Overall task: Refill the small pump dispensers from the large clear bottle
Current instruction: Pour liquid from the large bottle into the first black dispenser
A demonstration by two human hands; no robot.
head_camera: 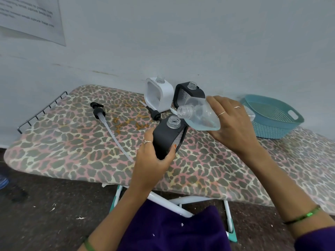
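Observation:
My left hand point(154, 160) grips a black pump dispenser point(166, 136) with its cap off, tilted above the leopard-print board point(72, 142). My right hand point(233, 122) holds the large clear bottle point(201, 115) tipped on its side, its open mouth just above the dispenser's neck. Pale blue liquid lies in the bottle's lower side. A white dispenser point(158, 95) and a second black dispenser point(188, 94) stand uncapped at the back by the wall.
A black pump head with a long tube point(107, 122) lies on the board's left. Another pump head point(154, 113) lies in front of the white dispenser. A teal basket point(272, 116) stands at the right. A wire rack point(41, 111) ends the board on the left.

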